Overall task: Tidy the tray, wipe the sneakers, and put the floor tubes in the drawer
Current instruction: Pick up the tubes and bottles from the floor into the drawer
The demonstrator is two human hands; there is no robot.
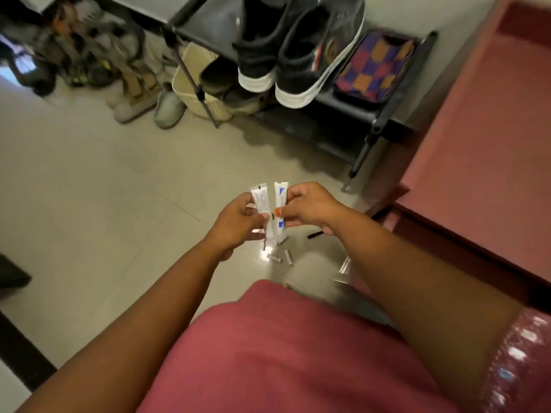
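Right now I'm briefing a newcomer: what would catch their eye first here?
Two white tubes held upright at centre: the left hand pinches the left tube, the right hand the blue-marked tube. Behind them, black sneakers overhang a dark rack shelf. Small tubes lie on the floor below the hands.

Print on tubes (269, 204) illegible
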